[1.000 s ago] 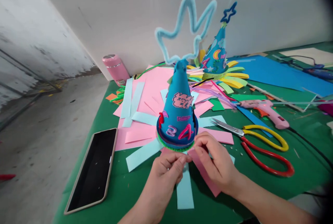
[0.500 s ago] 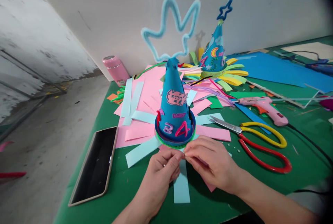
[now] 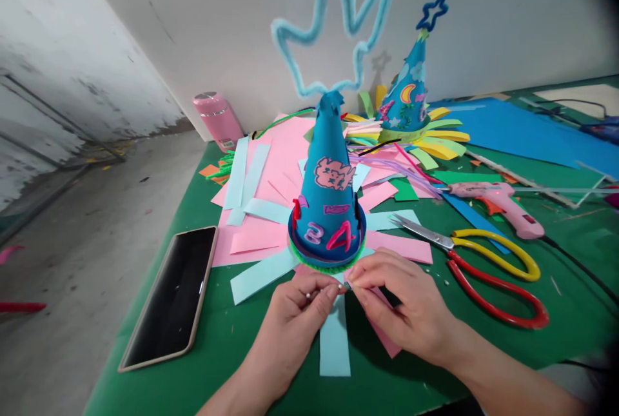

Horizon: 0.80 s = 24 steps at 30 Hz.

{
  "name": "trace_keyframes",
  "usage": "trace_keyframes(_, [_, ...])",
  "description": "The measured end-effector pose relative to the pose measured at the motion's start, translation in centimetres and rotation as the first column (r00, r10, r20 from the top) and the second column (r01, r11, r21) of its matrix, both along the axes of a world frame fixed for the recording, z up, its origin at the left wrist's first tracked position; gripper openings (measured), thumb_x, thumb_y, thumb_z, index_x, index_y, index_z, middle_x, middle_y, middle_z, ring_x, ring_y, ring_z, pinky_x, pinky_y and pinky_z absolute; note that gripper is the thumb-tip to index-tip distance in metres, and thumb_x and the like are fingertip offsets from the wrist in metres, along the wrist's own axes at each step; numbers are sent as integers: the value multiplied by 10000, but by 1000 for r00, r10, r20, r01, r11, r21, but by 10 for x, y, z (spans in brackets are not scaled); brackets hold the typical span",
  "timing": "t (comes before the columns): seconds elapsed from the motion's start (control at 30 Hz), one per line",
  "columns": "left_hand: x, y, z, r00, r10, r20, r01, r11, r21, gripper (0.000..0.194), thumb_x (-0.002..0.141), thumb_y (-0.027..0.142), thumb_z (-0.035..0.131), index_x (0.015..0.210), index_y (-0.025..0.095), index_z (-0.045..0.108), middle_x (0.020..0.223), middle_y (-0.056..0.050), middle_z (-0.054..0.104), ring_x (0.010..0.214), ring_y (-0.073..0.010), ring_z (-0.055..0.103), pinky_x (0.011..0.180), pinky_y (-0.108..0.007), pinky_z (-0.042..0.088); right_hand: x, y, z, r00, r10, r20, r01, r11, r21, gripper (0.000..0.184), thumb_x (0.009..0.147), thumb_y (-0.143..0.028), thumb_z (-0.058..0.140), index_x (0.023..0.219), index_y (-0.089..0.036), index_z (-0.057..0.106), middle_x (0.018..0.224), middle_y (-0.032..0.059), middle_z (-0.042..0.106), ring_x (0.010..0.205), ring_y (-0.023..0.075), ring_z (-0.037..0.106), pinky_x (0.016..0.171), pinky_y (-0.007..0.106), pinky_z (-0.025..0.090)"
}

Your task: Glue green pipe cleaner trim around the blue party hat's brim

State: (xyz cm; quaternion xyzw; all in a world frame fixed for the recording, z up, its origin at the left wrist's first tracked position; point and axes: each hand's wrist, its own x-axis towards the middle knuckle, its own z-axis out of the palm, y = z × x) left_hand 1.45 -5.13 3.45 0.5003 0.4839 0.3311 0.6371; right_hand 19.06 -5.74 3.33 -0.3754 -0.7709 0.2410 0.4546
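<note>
A blue cone party hat (image 3: 325, 145) with a light-blue pipe-cleaner crown shape (image 3: 316, 26) on top stands upright before me. Pink and pale-blue paper strips (image 3: 334, 345) spread out from under its green-edged brim. Just in front of that brim, my left hand (image 3: 300, 316) is closed in a pinch, a tiny white bit (image 3: 342, 287) showing at its thumb and fingertip. My right hand (image 3: 403, 297) also pinches, its fingertips close beside the left ones; whatever lies between them is too small to make out.
Scissors (image 3: 452, 242) with yellow and red handles lie right of the hat, below a pink glue gun (image 3: 503, 200). A phone (image 3: 171, 300) rests on the left, a pink bottle (image 3: 218, 120) behind. Another decorated cone hat (image 3: 410, 90) stands at the back near blue sheets (image 3: 512, 135).
My fingertips have drawn slightly apart, so the tiny white bit at the left ones shows more clearly. The camera view has shifted a little; the hat stays in place.
</note>
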Motion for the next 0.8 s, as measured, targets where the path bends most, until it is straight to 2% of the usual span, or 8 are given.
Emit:
trace_keyframes(0.13, [0,-2,3,1000,-7,-9,7,1000,20,234,769,377,605,771,153,673,600,17,486,521,-70,297,460,-206,219,-1,-1,-1,1000,15,6,-15,1000,-9,114,785,-89,537,860,-173,550,879,32,609,830,112,555,727,248,461])
trace_keyframes(0.23, [0,-2,5,999,-15,-32,17,999,51,251,777,379,589,726,147,669,557,25,446,520,-79,290,466,-212,227,-3,-2,-2,999,30,10,-30,1000,-3,120,783,-90,535,860,-181,540,880,31,606,831,116,556,726,252,463])
trace_keyframes(0.3, [1,-2,6,998,-15,-57,20,996,92,256,789,364,567,689,147,660,546,26,427,517,-83,283,470,-218,231,-3,-2,-2,999,38,18,-38,999,2,131,783,-90,530,869,-188,536,882,31,606,832,121,558,724,260,465])
trace_keyframes(0.43, [0,-3,8,985,-25,-168,60,976,208,250,804,307,523,648,151,640,582,-8,494,550,-113,352,497,-233,257,-4,-1,-2,998,41,41,-41,999,7,130,786,-98,522,872,-194,534,868,37,606,815,133,560,706,275,468])
trace_keyframes(0.57, [0,-6,10,958,-19,-286,114,940,321,261,804,219,472,576,164,586,519,6,442,493,-111,341,466,-237,233,-3,-2,-2,997,45,68,-46,999,20,131,785,-100,519,875,-194,532,872,40,612,819,137,560,714,282,463])
trace_keyframes(0.7, [1,-9,9,929,-7,-370,194,860,472,206,776,138,476,587,175,547,520,22,424,484,-107,359,485,-231,257,-2,-3,-1,996,53,68,-55,998,26,122,782,-97,523,866,-186,531,869,42,613,816,133,555,710,272,457])
trace_keyframes(0.8, [0,-11,6,932,61,-358,151,833,533,146,792,138,483,666,187,537,592,11,478,535,-121,413,528,-224,311,-4,-4,2,997,64,44,-63,998,-29,110,789,-102,519,854,-189,535,858,37,612,799,125,549,697,260,452])
